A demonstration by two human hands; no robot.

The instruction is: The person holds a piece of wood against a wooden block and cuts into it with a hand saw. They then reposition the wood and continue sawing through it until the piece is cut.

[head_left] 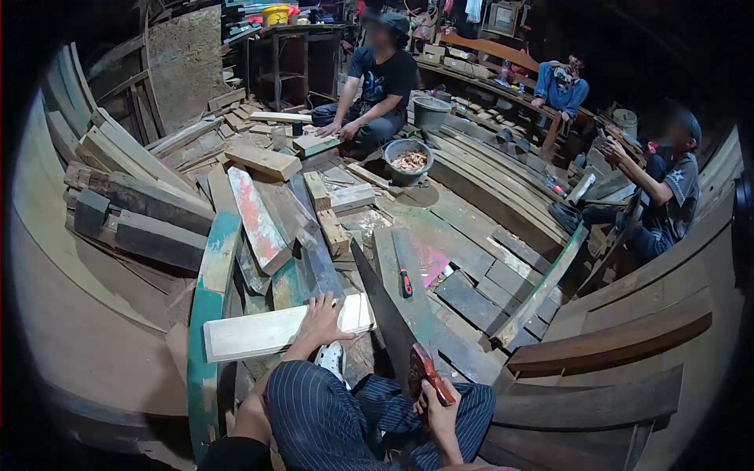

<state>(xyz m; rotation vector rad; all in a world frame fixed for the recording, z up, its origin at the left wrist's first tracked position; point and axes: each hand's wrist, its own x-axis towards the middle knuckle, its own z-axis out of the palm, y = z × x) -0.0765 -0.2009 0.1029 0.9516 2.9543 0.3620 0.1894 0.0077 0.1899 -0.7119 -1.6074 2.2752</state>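
Observation:
My left hand [320, 320] lies with fingers spread on a pale wooden board [259, 333], pressing near its right end. The board rests across a green-painted beam [210, 290] at its left. In my right hand [440, 404] is the red-brown handle of a handsaw [385, 297]. Its long dark blade points up and away, passing just beside the board's right end. Beyond the blade, a red-and-black handled tool with a slim metal shaft [405, 282] lies on a grey-green plank [416, 322].
Stacked timber offcuts [259, 224] crowd the left and front. A bucket of wood chips [408, 161] stands ahead, near a seated person [377, 86]. Two more people [561, 86] sit at the right. Curved dark wood pieces [613, 345] lie close on my right.

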